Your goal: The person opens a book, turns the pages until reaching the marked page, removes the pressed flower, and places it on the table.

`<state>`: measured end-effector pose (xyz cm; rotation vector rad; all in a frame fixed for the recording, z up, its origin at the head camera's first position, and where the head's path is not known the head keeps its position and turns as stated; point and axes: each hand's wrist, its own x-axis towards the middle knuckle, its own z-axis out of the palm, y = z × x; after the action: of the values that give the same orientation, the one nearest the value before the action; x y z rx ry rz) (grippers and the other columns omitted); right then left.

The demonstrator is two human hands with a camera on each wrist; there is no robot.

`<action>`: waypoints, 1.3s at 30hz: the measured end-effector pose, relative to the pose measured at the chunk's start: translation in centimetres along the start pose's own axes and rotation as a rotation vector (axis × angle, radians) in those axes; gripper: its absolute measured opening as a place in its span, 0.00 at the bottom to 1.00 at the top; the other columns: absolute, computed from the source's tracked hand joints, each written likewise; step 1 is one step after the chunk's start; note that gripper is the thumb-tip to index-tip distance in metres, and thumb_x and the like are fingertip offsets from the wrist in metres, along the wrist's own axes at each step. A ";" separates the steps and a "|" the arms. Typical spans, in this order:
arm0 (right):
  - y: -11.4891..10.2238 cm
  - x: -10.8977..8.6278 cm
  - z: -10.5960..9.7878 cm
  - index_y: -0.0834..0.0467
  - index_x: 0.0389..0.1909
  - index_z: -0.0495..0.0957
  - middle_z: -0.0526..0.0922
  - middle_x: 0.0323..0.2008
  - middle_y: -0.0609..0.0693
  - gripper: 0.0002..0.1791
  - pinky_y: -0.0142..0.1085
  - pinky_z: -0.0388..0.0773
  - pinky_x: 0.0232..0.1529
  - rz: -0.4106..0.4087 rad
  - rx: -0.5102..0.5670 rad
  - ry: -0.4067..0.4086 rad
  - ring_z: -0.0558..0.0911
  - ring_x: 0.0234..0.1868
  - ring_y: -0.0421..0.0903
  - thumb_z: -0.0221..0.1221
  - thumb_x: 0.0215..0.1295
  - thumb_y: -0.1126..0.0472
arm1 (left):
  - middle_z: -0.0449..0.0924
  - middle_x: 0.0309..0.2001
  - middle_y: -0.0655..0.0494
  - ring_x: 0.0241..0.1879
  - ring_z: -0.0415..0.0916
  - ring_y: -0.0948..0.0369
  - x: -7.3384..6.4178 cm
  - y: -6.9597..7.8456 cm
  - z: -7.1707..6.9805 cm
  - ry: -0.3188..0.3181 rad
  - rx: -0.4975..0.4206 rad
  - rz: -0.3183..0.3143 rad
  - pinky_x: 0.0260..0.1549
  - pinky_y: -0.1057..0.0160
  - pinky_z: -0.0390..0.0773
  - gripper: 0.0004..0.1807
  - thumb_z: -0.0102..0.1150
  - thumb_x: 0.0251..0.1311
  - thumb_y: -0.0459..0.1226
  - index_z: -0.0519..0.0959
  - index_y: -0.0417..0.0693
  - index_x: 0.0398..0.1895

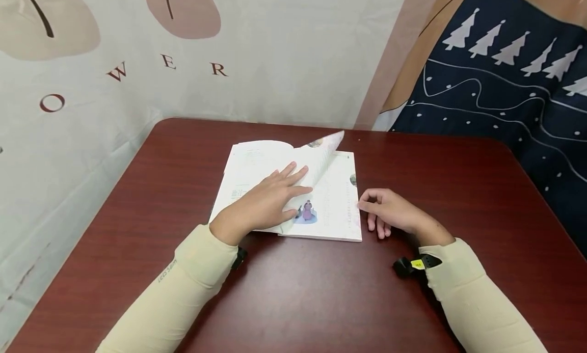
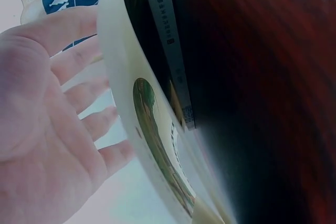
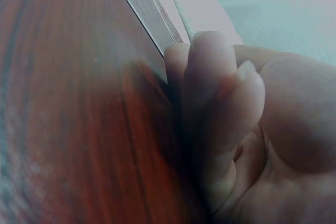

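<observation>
An open book lies on the table, with text and a small purple figure printed on its right page. One leaf stands partly raised near the middle, its top corner lifted. My left hand spreads its straight fingers over that leaf. In the left wrist view the curved leaf rises beside the fingertips, hiding part of the fingers. At the book's right edge is my right hand, fingers loosely curled, thumb and index fingertip right by the edge. The right wrist view shows the stacked page edges just beyond its bent fingers.
The dark red wooden table extends around the book on all sides. Behind it hangs a pale cloth with printed letters. A navy cloth with white trees hangs at the right.
</observation>
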<state>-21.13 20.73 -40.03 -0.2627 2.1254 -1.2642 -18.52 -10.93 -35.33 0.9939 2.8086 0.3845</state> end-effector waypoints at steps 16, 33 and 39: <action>0.1 0.1 0.0 0.61 0.44 0.74 0.80 0.17 0.55 0.11 0.35 0.75 0.13 0.005 -0.005 0.011 0.76 0.09 0.44 0.55 0.74 0.55 | 0.48 0.80 0.49 0.81 0.41 0.47 0.0 -0.3 0.3 -0.056 -0.021 -0.086 0.76 0.46 0.51 0.32 0.64 0.65 0.42 0.68 0.52 0.73; 0.3 0.0 0.0 0.60 0.44 0.74 0.80 0.17 0.55 0.11 0.36 0.75 0.12 0.006 -0.015 0.022 0.76 0.09 0.44 0.54 0.75 0.55 | 0.42 0.80 0.36 0.78 0.42 0.36 0.2 0.0 0.2 -0.128 -0.026 -0.195 0.74 0.40 0.52 0.37 0.57 0.70 0.45 0.57 0.48 0.78; 0.3 0.0 0.0 0.61 0.45 0.74 0.80 0.18 0.55 0.11 0.34 0.74 0.12 0.000 -0.003 0.011 0.76 0.09 0.44 0.53 0.76 0.55 | 0.40 0.80 0.36 0.78 0.42 0.36 0.2 0.1 0.3 -0.142 -0.016 -0.242 0.73 0.37 0.52 0.39 0.56 0.70 0.48 0.55 0.50 0.79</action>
<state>-21.04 20.89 -40.25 -0.2579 2.1365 -1.2654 -18.54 -10.73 -35.62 0.6397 2.7477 0.2938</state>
